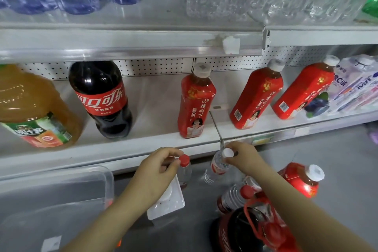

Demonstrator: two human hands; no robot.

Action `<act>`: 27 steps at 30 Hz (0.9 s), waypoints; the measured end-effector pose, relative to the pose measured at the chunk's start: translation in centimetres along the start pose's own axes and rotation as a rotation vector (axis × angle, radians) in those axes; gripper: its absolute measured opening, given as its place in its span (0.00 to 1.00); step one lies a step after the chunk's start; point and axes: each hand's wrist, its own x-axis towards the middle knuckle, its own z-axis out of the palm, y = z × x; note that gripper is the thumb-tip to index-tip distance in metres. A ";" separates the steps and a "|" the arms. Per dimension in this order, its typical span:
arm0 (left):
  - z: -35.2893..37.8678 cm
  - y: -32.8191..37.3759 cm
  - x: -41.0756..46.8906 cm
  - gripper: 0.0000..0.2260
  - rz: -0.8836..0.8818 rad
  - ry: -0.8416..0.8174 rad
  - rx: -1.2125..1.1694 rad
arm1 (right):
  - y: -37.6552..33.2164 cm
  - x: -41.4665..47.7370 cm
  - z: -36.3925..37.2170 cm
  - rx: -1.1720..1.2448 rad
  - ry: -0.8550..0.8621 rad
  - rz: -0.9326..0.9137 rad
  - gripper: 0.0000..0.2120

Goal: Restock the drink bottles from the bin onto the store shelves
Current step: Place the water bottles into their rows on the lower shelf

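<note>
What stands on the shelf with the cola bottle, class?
An orange juice jug, the cola bottle, three red juice bottles and pale packs. The upper shelf edge hides the jug's and cola's caps.

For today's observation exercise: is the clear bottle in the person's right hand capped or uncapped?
Capped: a white cap tops the clear bottle that the right hand grips.

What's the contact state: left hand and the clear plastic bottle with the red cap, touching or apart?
Touching. Head view: the left hand pinches the clear plastic bottle with the red cap at its neck; no gap shows.
</note>
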 end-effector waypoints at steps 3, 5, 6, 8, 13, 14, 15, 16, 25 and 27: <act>0.1 -0.2 -0.2 0.12 0.011 -0.014 0.027 | 0.0 -0.1 0.1 -0.076 0.016 -0.052 0.12; 0.1 -0.1 -0.4 0.12 0.016 -0.018 0.030 | -0.5 -0.5 -0.3 -0.115 0.061 -0.088 0.10; -0.1 -0.1 -0.4 0.12 0.012 -0.015 0.025 | -0.8 -0.8 -0.9 -0.115 0.095 -0.105 0.09; -0.3 0.1 -0.5 0.11 -0.001 -0.017 0.021 | -1.6 -1.5 -2.7 -0.106 0.154 -0.157 0.07; -0.8 1.6 -1.3 0.11 0.009 -0.023 0.038 | -4.9 -4.9 -9.1 -0.118 0.185 -0.462 0.12; -0.7 2.2 -1.6 0.11 0.026 -0.027 0.053 | -5.7 -5.8 -10.3 -0.127 0.207 -0.519 0.13; -0.7 2.8 -1.8 0.12 0.057 -0.029 0.077 | -6.6 -6.7 -11.5 -0.119 0.235 -0.564 0.14; -0.8 3.5 -2.0 0.14 0.091 -0.031 0.106 | -7.4 -7.7 -12.6 -0.087 0.268 -0.604 0.14; -1.7 11.5 -4.5 0.31 0.249 -0.127 0.010 | -15.1 -16.5 -18.1 0.726 0.353 -0.717 0.14; -1.9 12.5 -5.3 0.28 0.231 -0.146 -0.061 | -16.2 -17.4 -18.6 0.803 0.324 -0.734 0.15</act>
